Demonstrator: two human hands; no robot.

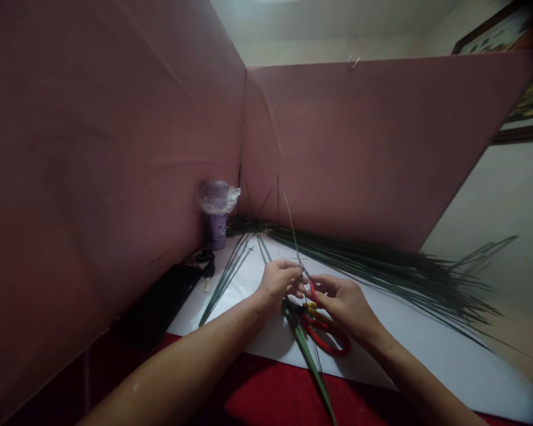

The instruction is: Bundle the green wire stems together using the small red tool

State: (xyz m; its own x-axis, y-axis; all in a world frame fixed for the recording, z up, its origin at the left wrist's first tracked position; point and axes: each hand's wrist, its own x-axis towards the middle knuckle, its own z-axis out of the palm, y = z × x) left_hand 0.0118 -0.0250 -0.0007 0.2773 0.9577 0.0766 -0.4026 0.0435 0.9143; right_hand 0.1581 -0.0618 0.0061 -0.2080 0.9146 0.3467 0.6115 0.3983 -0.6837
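Observation:
Over the white sheet, my left hand (282, 279) is closed with its fingertips pinching a thin leaf strip (292, 228) that rises from them. Close beside it, my right hand (343, 299) is closed on a slim red-handled tool (313, 293); its working end meets the strip near my left fingertips and is too small to make out. Under my hands lie scissors with large red loop handles (326, 349) and something yellow (311, 307). A long green leaf (308, 355) runs from below my left hand over the near edge.
A big pile of long green leaves (373, 260) spans the back and right of the white sheet (453, 361). More strips (226, 284) lie left. A purple cup (217, 228), keys (208, 269) and a black flat object (160, 302) stand or lie by the pink partition (337, 148).

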